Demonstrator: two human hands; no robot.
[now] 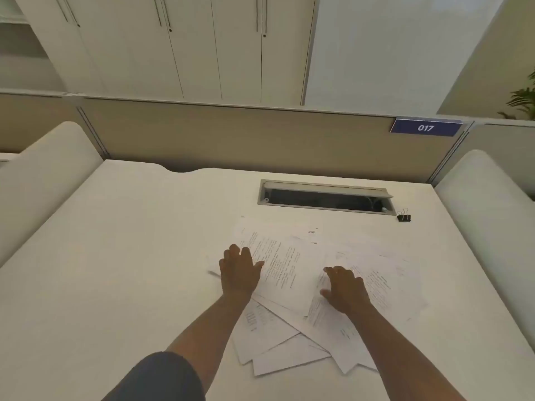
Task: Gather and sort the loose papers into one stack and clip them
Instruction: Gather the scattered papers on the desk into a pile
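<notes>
Paper: white printed loose papers [292,273] lie fanned and overlapping on the pale surface [121,256], in front of the person, corners pointing every way; nothing is squared into one stack yet.
Weight: judged very light, each sheet thin and limp, so a single sheet will bend and sag if lifted by one edge.
Slip: sheets probably slide easily over each other and over the smooth surface; good for sweeping them together, bad for keeping a pile aligned.
Fragility: they likely crease or dog-ear if pinched hard or dragged by a corner.
Left hand [238,272]: the grip is spread, fingers fairly straight, palm down on the left edge of the spread; it holds nothing and only rests on the sheets.
Right hand [344,287]: palm down on the right part of the spread, fingers bent a little over the top sheet; it seems to press, not pinch, though the fingertips are hard to read.
Where to hold: judged best to push inward with flat palms from both outer edges, then take the gathered pile by its two long sides and tap one edge on the surface.
Binder clip [404,217]: small, black, wire handles up, standing well apart from the papers at the far right, just beside the cable slot [325,196].
Clip handling: stiff spring, likely needs a firm thumb-and-finger squeeze; it should bite a squared corner or top edge.
</notes>
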